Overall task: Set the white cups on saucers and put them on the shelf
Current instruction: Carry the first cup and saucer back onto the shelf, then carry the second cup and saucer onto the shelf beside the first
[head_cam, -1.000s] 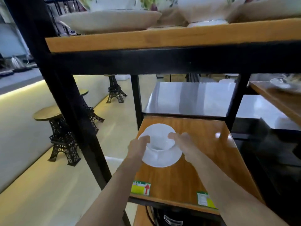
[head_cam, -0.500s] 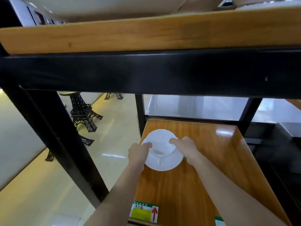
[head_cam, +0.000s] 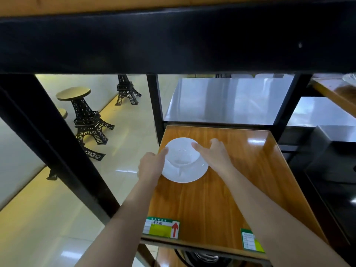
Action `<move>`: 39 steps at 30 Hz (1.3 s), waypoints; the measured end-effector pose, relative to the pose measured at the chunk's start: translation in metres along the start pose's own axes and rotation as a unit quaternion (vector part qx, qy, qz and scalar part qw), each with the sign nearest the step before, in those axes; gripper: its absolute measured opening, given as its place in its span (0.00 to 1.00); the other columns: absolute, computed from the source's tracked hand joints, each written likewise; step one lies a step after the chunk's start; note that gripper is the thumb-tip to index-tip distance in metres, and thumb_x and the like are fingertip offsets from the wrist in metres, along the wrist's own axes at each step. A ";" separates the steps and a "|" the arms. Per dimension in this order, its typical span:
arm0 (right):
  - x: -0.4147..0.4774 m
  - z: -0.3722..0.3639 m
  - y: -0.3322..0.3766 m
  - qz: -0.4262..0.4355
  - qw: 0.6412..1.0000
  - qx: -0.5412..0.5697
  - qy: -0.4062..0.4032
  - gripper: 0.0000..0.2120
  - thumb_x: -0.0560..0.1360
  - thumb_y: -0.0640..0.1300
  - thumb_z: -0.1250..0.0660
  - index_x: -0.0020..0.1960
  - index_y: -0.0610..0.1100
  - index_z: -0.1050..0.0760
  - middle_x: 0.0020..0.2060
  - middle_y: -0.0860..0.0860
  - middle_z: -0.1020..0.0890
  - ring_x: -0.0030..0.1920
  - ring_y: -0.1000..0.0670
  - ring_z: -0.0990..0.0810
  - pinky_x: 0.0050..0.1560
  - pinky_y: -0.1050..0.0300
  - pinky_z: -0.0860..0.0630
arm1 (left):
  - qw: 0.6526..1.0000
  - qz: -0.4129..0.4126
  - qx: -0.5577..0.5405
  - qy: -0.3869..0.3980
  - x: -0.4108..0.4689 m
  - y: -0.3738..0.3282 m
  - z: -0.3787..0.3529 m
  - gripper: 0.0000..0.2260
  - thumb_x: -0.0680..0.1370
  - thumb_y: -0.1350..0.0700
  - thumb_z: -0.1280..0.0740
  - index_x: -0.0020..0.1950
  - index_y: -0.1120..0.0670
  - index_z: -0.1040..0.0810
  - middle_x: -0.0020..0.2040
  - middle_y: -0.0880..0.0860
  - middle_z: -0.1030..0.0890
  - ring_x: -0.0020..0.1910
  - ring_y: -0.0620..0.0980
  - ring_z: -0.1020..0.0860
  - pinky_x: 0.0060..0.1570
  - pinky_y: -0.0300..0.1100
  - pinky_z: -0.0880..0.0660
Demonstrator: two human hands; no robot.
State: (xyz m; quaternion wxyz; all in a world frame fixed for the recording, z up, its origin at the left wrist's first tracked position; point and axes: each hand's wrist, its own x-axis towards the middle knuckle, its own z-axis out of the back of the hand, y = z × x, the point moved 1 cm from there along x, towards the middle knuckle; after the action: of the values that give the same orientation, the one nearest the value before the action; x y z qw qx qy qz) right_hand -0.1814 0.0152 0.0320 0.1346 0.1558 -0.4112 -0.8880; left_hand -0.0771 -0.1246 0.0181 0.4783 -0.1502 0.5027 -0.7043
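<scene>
Item: white cup seated on a white saucer, the pair resting on the wooden shelf, toward its left rear part. The cup's handle appears to face the viewer, though it is faint against the white.

Left hand: at the left rim of the cup, index finger extended and touching the rim; the remaining fingers are curled. The hand overlaps the saucer's left edge, and whether it holds the saucer cannot be told.

Right hand: at the right rim of the cup, fingers spread and loose, one fingertip on the rim. Neither hand is closed around the cup; both merely steady it from opposite sides.

Surroundings: black frame beam of the shelf above fills the top of the view; two green-and-yellow labels sit at the shelf's front edge; tower-shaped stools stand on the floor to the left.

Step in hand, as judged: final placing of one set, with the cup being centred or settled.

Next move calls for: lifting both hands straight away without dragging the rim, since the cup sits loose on glazed ware and could slide or tip.
</scene>
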 end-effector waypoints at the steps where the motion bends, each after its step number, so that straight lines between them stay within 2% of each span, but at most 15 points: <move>1: -0.006 0.003 -0.001 0.015 1.000 -0.005 -0.010 0.38 0.71 0.65 0.38 0.72 0.42 0.41 0.69 0.45 0.33 0.66 0.44 0.30 0.59 0.49 0.27 | 0.999 -0.017 0.026 -0.016 -0.004 0.000 0.004 0.31 0.72 0.38 0.38 0.59 0.66 0.25 0.46 0.61 0.22 0.48 0.60 0.22 0.49 0.54 0.26; 3: -0.021 0.010 -0.003 0.047 0.999 -0.011 -0.019 0.38 0.72 0.63 0.38 0.74 0.45 0.43 0.71 0.46 0.35 0.68 0.45 0.32 0.59 0.50 0.30 | 0.995 -0.058 0.068 -0.042 -0.017 0.000 0.011 0.33 0.73 0.38 0.39 0.64 0.64 0.28 0.59 0.63 0.22 0.58 0.63 0.24 0.57 0.58 0.28; 5: -0.038 0.017 -0.007 0.081 0.996 -0.019 -0.020 0.38 0.72 0.63 0.38 0.75 0.47 0.46 0.74 0.47 0.38 0.72 0.45 0.36 0.64 0.47 0.32 | 0.989 -0.100 0.092 -0.062 -0.035 0.001 0.018 0.31 0.74 0.38 0.39 0.69 0.57 0.30 0.66 0.59 0.25 0.64 0.59 0.27 0.62 0.58 0.30; 9: -0.078 0.031 -0.016 0.136 0.989 -0.049 -0.013 0.38 0.73 0.63 0.38 0.76 0.51 0.49 0.76 0.50 0.42 0.75 0.46 0.42 0.72 0.41 0.39 | 0.965 -0.198 0.148 -0.087 -0.073 0.005 0.030 0.27 0.75 0.39 0.39 0.70 0.53 0.32 0.66 0.55 0.26 0.65 0.56 0.28 0.63 0.56 0.31; 14: -0.128 0.043 -0.034 0.188 0.979 -0.074 -0.018 0.38 0.72 0.63 0.38 0.76 0.54 0.50 0.76 0.53 0.41 0.75 0.49 0.43 0.73 0.45 0.45 | 0.947 -0.262 0.166 -0.088 -0.133 0.017 0.034 0.27 0.74 0.38 0.37 0.70 0.48 0.33 0.65 0.53 0.26 0.65 0.55 0.29 0.61 0.53 0.30; 17: -0.162 0.048 -0.046 0.207 0.975 -0.076 -0.019 0.39 0.72 0.63 0.37 0.76 0.54 0.51 0.75 0.52 0.40 0.74 0.49 0.42 0.73 0.46 0.44 | 0.934 -0.290 0.199 -0.058 -0.165 0.031 0.036 0.29 0.73 0.37 0.38 0.72 0.46 0.35 0.66 0.53 0.27 0.66 0.55 0.30 0.62 0.55 0.31; 20: -0.196 0.055 -0.055 0.214 0.969 -0.123 -0.009 0.39 0.72 0.63 0.38 0.76 0.54 0.53 0.75 0.52 0.41 0.74 0.50 0.42 0.72 0.48 0.45 | 0.933 -0.301 0.196 -0.023 -0.192 0.042 0.040 0.33 0.69 0.33 0.42 0.72 0.44 0.37 0.67 0.52 0.27 0.67 0.55 0.31 0.62 0.57 0.31; 25: -0.251 0.076 -0.078 0.210 0.963 -0.154 -0.068 0.40 0.71 0.66 0.40 0.76 0.56 0.54 0.75 0.51 0.40 0.74 0.49 0.42 0.72 0.44 0.46 | 0.913 -0.366 0.180 0.034 -0.234 0.045 0.032 0.34 0.69 0.33 0.42 0.73 0.46 0.37 0.69 0.52 0.28 0.67 0.54 0.31 0.60 0.50 0.33; 28: -0.301 0.095 -0.100 0.188 0.963 -0.145 -0.128 0.40 0.72 0.65 0.39 0.76 0.54 0.52 0.74 0.51 0.37 0.73 0.50 0.39 0.71 0.46 0.43 | 0.888 -0.415 0.177 0.093 -0.267 0.053 0.021 0.36 0.69 0.31 0.44 0.74 0.46 0.38 0.71 0.50 0.30 0.69 0.53 0.33 0.63 0.51 0.34; 34: -0.408 0.136 -0.163 0.053 0.961 -0.180 -0.204 0.40 0.72 0.66 0.41 0.77 0.54 0.53 0.75 0.51 0.39 0.74 0.49 0.40 0.70 0.47 0.42 | 0.828 -0.487 0.187 0.204 -0.359 0.072 -0.013 0.31 0.73 0.34 0.40 0.73 0.45 0.38 0.72 0.51 0.30 0.70 0.54 0.34 0.63 0.49 0.33; 39: -0.518 0.188 -0.220 -0.061 0.940 -0.155 -0.297 0.40 0.72 0.66 0.39 0.76 0.55 0.52 0.74 0.53 0.38 0.73 0.50 0.39 0.70 0.45 0.44 | 0.754 -0.545 0.191 0.313 -0.459 0.076 -0.059 0.35 0.69 0.31 0.45 0.73 0.45 0.37 0.69 0.50 0.28 0.68 0.54 0.31 0.63 0.50 0.32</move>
State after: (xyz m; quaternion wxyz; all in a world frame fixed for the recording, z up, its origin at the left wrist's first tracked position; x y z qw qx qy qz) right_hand 0.1953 0.4720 0.0636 -0.0255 -0.1129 -0.2794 -0.9532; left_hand 0.1502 0.2844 0.0500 -0.1517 -0.0760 0.3125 -0.9346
